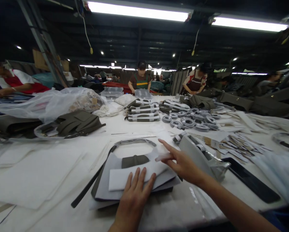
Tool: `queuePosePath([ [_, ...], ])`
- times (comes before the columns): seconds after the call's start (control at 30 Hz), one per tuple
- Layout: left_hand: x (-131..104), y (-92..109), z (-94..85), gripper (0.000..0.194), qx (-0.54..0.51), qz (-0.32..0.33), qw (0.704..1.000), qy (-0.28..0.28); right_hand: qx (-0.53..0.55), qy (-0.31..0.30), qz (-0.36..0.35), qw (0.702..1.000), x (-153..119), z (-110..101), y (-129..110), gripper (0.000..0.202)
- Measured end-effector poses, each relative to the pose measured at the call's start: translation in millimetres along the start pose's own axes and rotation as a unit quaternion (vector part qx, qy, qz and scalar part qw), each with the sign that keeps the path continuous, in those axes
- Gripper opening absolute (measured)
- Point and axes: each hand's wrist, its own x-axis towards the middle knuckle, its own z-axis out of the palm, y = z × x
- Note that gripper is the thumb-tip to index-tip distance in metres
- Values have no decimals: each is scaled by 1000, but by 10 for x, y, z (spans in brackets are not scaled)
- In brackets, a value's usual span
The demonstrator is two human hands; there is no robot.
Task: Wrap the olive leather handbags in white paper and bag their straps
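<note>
In front of me lies a dark olive handbag [134, 161] with grey tissue paper [104, 183] over its front and a wrapped handle [134, 141] arching at the far side. A folded white padding sheet [117, 180] rests across the bag. My left hand [136, 190] presses down on this sheet, fingers spread flat. Above the sheet's right end, my right hand [180, 161] pinches a strip of clear tape [165, 157], its index finger pointing out. Close to my right hand stands a grey tape dispenser [199, 154]. A dark strap [88, 187] trails off the bag's left side.
White sheets [38, 174] spread over the table's left. Olive bags [74, 124] and plastic wrap [52, 103] lie behind them. Farther back are stacked wrapped straps [143, 116] and grey rolls [187, 122]. A black tray [252, 180] sits right. Co-workers [140, 80] stand across the table.
</note>
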Motion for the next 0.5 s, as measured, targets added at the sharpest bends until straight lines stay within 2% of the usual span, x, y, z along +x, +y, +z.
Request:
queuePosePath([
  [0.07,27,-41,45,61,-4,10,1000,-3,-80,1,-45,996,-209,85,43,73],
  [0.2,44,-79,108,59,-38,-6,999,27,-152,31,-189,970,-480,253,177,81],
  [0.3,63,-94,81,64,-56,-17,998,0,-204,59,-280,936,-585,330,250,72],
  [0.4,99,-111,18,69,-63,-5,997,-40,-241,68,-340,907,-657,377,304,59],
  [0.5,117,-115,-21,65,-67,-6,997,-35,-263,46,-366,891,-726,404,340,52],
])
